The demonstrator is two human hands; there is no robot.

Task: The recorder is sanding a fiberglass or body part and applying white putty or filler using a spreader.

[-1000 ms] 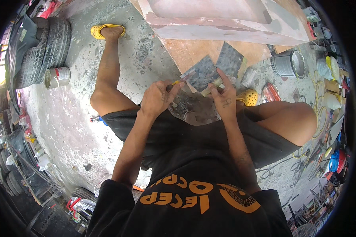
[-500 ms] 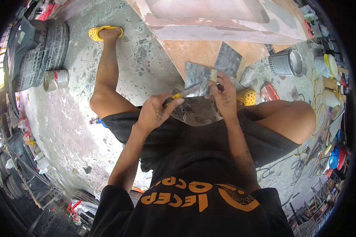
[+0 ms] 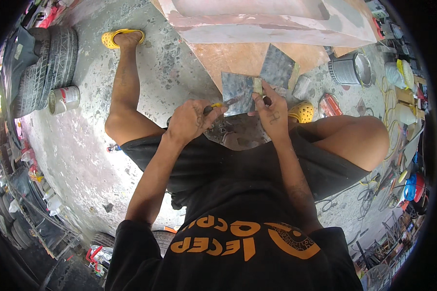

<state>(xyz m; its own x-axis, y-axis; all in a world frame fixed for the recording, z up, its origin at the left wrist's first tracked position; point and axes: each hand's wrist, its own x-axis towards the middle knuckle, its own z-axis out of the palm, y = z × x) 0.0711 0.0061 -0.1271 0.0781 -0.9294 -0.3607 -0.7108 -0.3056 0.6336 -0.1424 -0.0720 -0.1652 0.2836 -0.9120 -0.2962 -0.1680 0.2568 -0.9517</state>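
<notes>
1. Stained concrete floor [image 3: 82, 155] spreads around the seated person I'm watching.
2. I see the left hand [image 3: 188, 119] closed around a scraper [image 3: 218, 105], knuckles up, forearm slanting inward, blade pointing right at the grey plate [image 3: 235, 86].
3. Gripping that plate's right edge is the right hand [image 3: 274, 112], thumb on top.
4. I see the plate before the board [image 3: 204, 57], beside a second plate [image 3: 277, 67].

The grey plate [image 3: 235, 88] near centre looks smudged and dull. Upper left, the yellow clog [image 3: 109, 40] looks like smooth plastic, the tyres [image 3: 64, 63] grooved matt rubber, the floor [image 3: 162, 63] rough concrete.
</notes>
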